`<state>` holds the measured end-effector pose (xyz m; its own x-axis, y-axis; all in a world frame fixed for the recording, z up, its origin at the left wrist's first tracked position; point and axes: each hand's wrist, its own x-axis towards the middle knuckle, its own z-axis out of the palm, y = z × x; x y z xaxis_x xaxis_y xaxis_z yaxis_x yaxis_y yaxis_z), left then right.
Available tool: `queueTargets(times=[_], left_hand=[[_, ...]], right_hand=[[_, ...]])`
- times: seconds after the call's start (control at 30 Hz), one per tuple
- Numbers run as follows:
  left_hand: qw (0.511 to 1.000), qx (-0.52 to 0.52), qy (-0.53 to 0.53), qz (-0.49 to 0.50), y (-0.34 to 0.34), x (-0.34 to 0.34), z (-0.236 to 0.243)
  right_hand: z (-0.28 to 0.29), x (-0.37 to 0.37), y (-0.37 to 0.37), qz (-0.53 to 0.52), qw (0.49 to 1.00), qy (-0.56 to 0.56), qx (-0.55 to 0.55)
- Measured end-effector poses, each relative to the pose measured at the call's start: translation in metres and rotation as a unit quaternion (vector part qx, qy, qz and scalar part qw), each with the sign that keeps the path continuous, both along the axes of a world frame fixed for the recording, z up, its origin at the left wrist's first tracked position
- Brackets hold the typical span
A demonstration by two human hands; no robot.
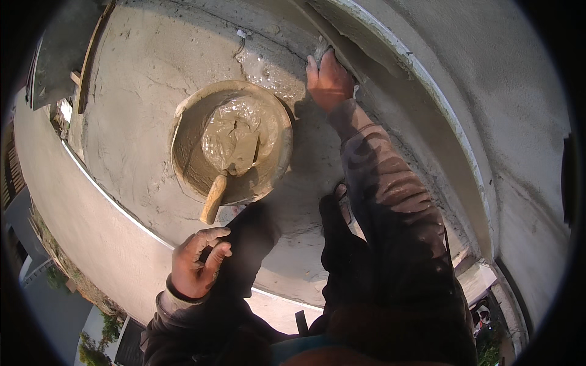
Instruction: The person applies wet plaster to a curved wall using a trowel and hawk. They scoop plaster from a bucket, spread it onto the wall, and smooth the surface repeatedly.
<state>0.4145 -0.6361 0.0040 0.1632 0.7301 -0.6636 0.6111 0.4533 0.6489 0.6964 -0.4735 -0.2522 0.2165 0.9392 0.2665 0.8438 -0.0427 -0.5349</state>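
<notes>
The curved wall [537, 177], grey and edged with a pale strip, rises along the right edge of the slab [137, 73], whose left edge carries a thin white strip bending round toward the person. A wooden board [94, 52] stands at the slab's far left corner. Nearer the middle of the slab, toward its far part, sits a round bowl [282, 116], its rim smeared with grey, holding wet mortar [223, 125] that shines in the sun. A trowel [246, 152] lies in the bowl with its blade on the mortar, its wooden handle leaning out over the near rim and pointing toward the left hand [200, 259]. That hand hangs near the slab's left edge, fingers half curled and thumb apart from them, holding nothing, just short of the handle. The right hand [330, 80] reaches to the slab's far right edge, close by the foot of the wall, with its fingers bent; a pale grey lump [321, 47] shows at the fingertips, though whether they grip it cannot be told. A sandal [343, 206] shows beside the right sleeve [390, 174]. A small white scrap [241, 33] lies beyond the bowl, toward the slab's far edge.
</notes>
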Motion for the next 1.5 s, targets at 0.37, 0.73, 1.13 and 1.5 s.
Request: queueTargets(times=[0.37,0.73,1.13,1.5], left_hand=[[0.948,0.309,0.067,-0.029,-0.009,0.018,0.011],[0.918,0.375,0.094,-0.088,-0.043,0.015,0.015],[0.915,0.359,-0.016,-0.181,-0.029,-0.009,0.001],[0.871,0.393,-0.157,-0.248,0.002,-0.061,0.012]], right_hand=[[-0.002,0.029,-0.013,0.017,0.993,0.116,0.007],[0.028,0.125,-0.135,-0.076,0.99,0.0,0.118],[-0.004,0.048,-0.09,0.108,0.975,-0.194,-0.031],[-0.015,-0.04,0.068,0.051,0.957,-0.153,-0.242]])
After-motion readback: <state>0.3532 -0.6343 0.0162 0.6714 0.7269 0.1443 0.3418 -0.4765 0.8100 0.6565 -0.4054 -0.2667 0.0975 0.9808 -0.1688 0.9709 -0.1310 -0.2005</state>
